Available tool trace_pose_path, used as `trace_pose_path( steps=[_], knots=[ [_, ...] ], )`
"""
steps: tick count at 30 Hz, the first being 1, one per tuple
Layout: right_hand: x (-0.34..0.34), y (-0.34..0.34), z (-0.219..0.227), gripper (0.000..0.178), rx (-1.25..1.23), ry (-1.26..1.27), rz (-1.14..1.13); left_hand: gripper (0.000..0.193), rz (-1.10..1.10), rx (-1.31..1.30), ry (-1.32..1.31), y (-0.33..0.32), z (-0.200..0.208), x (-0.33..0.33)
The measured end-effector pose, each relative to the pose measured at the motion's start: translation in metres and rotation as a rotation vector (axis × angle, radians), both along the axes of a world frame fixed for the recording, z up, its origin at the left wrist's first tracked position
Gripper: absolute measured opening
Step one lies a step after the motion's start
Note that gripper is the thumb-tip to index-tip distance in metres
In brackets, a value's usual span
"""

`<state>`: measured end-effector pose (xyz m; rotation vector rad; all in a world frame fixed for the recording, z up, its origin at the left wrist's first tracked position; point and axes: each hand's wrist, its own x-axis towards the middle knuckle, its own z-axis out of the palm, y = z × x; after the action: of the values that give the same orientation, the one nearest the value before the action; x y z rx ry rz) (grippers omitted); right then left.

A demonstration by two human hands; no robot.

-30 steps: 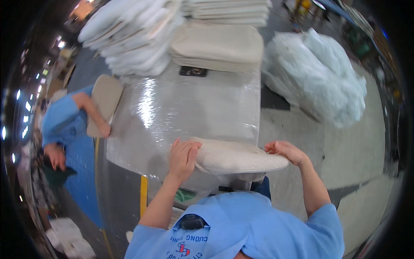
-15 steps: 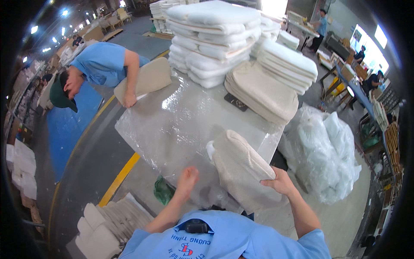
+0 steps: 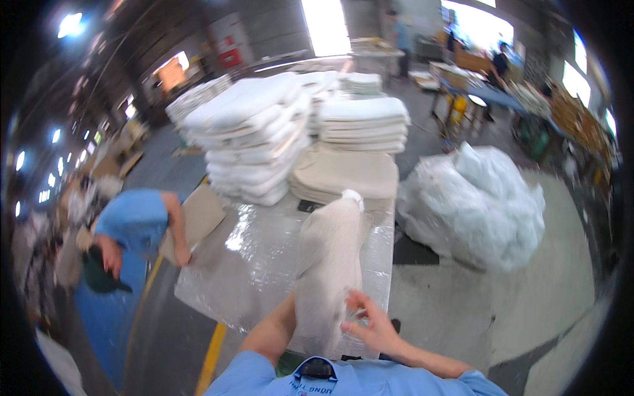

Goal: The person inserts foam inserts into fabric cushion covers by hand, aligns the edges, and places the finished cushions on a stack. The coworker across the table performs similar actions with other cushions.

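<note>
A beige fabric cushion [image 3: 330, 257] stands tilted up in front of me, blurred by motion, with a bit of white at its top end. My left forearm [image 3: 272, 330] reaches to the cushion's left side, and the hand itself is hidden behind the fabric. Beside the lower right edge, my right hand [image 3: 373, 327] has its fingers apart; whether a fingertip touches the cushion I cannot tell. Beneath lies a table covered with clear plastic sheeting [image 3: 261, 277]. Similar beige cushions [image 3: 347, 173] are piled just beyond.
Tall stacks of white padding [image 3: 247, 132] and a smaller white stack [image 3: 363, 122] fill the table's far end. A big bundle of clear plastic [image 3: 472, 208] sits on the floor at right. On the left, a co-worker [image 3: 132, 221] bends over a beige piece [image 3: 201, 214].
The cushion has swung from leaning right to nearly upright. My left hand has gone behind it, and my right hand has let go of its edge. My head view has risen and turned.
</note>
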<state>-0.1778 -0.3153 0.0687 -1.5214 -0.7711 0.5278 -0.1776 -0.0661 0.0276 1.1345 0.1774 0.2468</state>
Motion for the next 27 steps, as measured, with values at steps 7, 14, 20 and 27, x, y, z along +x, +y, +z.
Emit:
trace_pose_path(
  steps=[7,14,20,27],
  knots=[
    [0.039,-0.039,-0.082,0.041,0.212,0.493,-0.430,0.069,-0.467,0.321,0.550,-0.010,-0.029,-0.034],
    [-0.005,-0.054,-0.157,0.023,0.274,0.808,-0.573,0.064,-0.830,0.759,0.809,-0.045,-0.081,-0.018],
    [-0.017,-0.069,-0.197,0.020,0.108,0.700,-0.791,0.060,-1.183,1.576,0.708,-0.068,-0.094,0.024],
    [-0.008,-0.075,-0.203,0.024,0.074,0.738,-0.790,0.037,-0.812,1.162,0.437,-0.154,-0.071,0.137]
  ],
)
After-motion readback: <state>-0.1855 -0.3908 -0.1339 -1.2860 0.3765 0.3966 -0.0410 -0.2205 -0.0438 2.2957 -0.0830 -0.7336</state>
